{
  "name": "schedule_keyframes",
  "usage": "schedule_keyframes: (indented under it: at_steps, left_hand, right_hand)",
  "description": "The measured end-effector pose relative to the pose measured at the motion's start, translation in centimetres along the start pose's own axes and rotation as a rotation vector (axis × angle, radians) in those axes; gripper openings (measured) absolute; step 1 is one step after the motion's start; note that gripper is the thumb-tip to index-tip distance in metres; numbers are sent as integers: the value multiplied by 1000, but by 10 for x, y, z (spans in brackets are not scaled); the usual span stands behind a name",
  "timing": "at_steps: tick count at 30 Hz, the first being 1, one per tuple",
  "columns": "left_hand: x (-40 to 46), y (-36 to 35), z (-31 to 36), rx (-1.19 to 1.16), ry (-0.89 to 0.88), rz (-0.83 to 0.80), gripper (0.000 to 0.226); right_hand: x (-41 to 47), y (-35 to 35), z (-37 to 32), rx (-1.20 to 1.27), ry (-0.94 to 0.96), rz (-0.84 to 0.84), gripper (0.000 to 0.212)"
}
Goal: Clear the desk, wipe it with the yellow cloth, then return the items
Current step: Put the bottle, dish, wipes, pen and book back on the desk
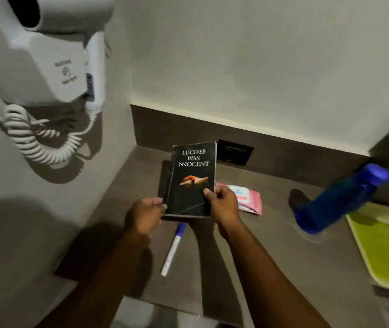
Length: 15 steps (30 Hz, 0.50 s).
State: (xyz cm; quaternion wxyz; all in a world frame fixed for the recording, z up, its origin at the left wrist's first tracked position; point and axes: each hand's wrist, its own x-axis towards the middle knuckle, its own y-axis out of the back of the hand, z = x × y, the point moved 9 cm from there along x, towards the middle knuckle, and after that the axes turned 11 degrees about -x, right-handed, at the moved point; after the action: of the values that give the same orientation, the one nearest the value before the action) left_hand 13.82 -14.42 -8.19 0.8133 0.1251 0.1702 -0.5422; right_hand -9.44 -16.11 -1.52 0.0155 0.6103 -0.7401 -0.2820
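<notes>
Both hands held a black paperback book (192, 181), titled "Lucifer Was Innocent", raised above the middle of the brown surface (271, 252) with its front cover facing the camera. The left hand (145, 215) gripped the book's lower left corner, its fingers (156, 202) curled round the spine edge; the right hand (224, 205) gripped the lower right corner, thumb pressed on the cover and the remaining fingers behind it. Directly beneath the book, a blue-capped white pen (173, 248) lay on the surface, pointing from the book toward the near edge. A pink packet of wipes (248, 200) lay flat just beside the right hand, toward the back edge, partly hidden by that hand. A blue water bottle (337, 200) stood toward the right side of the surface, appearing tilted in the wide-angle view. At the right edge, a yellow-green tray (387, 252) rested flat, its contents blurred; whether the yellow cloth lay on it could not be told. A dark socket panel (234, 151) was set into the low upstand along the back edge. A white wall-mounted hair dryer (44, 58) with a coiled cord (44, 140) hung on the left wall above the back left corner.
</notes>
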Motion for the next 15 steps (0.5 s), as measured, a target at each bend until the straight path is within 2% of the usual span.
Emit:
schedule_keyframes:
  at_steps: [2, 4, 8, 12, 15]
  left_hand:
    - [-41, -30, -19, -24, 2, -38, 23]
    - [-83, -63, -41, -21, 29, -87, 22]
    - [-148, -109, -90, 81, 75, -139, 16]
    - [-183, -136, -128, 145, 67, -150, 20]
    - [-198, -146, -142, 256, 41, -123, 25]
  right_hand:
    - [-17, 48, 32, -62, 20, 65, 16]
    - [-38, 91, 69, -94, 8, 102, 4]
    - [-69, 151, 139, -146, -30, 150, 13]
    - [-84, 182, 198, -248, -71, 184, 10]
    - [-90, 187, 228, -283, -109, 176, 15]
